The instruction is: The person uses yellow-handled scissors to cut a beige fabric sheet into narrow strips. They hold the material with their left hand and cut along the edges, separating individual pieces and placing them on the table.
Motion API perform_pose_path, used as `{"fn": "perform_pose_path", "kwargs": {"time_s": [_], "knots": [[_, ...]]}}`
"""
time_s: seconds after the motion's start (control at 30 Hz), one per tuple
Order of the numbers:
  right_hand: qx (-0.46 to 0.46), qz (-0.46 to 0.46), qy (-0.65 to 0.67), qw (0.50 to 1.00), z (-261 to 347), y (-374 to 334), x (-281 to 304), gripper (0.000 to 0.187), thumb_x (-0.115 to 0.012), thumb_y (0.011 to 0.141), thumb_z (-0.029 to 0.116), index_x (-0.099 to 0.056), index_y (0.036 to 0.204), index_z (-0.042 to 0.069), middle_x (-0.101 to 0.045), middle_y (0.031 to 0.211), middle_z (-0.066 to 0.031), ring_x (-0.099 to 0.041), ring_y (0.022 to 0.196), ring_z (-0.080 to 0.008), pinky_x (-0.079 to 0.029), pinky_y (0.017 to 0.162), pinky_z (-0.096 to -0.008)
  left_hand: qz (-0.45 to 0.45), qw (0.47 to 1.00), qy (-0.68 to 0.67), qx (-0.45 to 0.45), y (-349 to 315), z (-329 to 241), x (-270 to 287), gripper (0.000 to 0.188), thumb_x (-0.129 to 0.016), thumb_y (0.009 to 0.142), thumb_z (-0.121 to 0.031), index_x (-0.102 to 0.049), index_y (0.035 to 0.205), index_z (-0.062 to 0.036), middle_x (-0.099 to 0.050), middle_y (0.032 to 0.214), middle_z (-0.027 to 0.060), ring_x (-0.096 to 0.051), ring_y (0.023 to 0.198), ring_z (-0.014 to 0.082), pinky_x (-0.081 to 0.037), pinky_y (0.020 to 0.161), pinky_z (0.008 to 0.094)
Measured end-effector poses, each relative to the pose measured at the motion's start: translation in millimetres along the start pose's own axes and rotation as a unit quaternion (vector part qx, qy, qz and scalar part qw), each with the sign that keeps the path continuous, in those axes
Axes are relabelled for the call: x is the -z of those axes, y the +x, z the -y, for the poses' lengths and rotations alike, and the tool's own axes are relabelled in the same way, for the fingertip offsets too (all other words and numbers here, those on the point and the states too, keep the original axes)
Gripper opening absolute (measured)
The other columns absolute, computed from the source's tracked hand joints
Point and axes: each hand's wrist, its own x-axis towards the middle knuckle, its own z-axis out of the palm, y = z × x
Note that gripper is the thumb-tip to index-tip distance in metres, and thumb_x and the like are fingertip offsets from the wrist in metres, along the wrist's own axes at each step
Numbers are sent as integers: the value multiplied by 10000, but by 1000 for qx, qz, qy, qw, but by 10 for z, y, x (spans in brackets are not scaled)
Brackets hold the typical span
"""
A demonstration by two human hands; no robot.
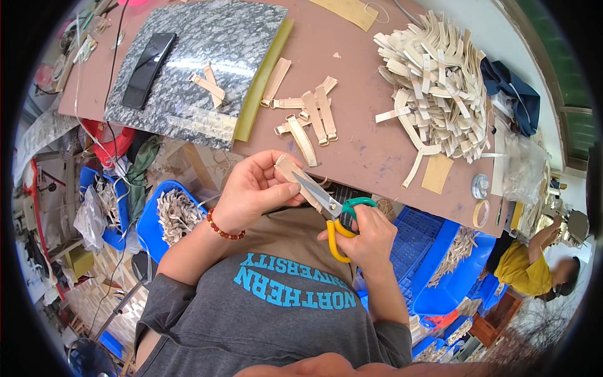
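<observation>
My left hand (257,186) pinches a short beige strap (288,167) between thumb and fingers, in front of the table edge. In my right hand (369,234) is a pair of scissors (334,209) with one green and one yellow handle. Its blades lie along the strap, pointing at my left fingers; whether they are cutting into it I cannot tell. On the table just beyond, several similar straps with small buckles (301,139) lie loosely in a group.
A big heap of pale straps (433,88) covers the table's right side. A marbled sheet (201,56) at left carries a black phone (149,70) and two crossed straps (209,84). Blue bins (152,223) with pale pieces stand below. Another person in yellow (526,270) sits far right.
</observation>
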Motion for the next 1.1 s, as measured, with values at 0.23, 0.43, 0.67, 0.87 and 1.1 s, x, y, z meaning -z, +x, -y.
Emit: {"fn": "perform_pose_path", "kwargs": {"time_s": [0.23,0.43,0.67,0.87,1.1], "knots": [[27,-45,23,998,-8,14,-63,645,-869,449,491,-591,807,31,-476,603,-28,-481,509,-177,-399,460,-300,29,999,28,3,29,44,11,269,-623,820,49,-553,1079,27,-650,923,86,-650,793,123,-562,688,247],[12,-27,19,999,30,2,-61,636,-864,466,497,-589,803,34,-464,597,-30,-481,510,-177,-398,463,-298,30,999,31,16,19,18,-5,244,-607,835,36,-566,1074,11,-649,908,52,-646,807,100,-552,726,234],[13,-41,15,999,37,13,-81,606,-851,494,513,-580,773,49,-409,547,-6,-457,483,-171,-386,449,-301,38,999,26,22,25,37,-22,246,-602,834,35,-565,1076,10,-640,893,38,-637,803,90,-545,729,230],[8,-28,20,999,45,-26,-130,578,-859,505,487,-569,747,49,-441,559,-15,-482,496,-162,-397,458,-293,44,998,42,32,31,63,-35,263,-597,837,31,-561,1097,10,-633,881,33,-625,800,85,-535,738,229],[-247,-55,412,875,99,-103,-234,449,-861,654,242,-525,887,56,-582,685,-28,-590,589,-135,-492,553,-274,-3,999,-1,-53,52,211,-1,226,-598,857,16,-573,1082,7,-652,919,83,-640,806,119,-549,724,256]]}}
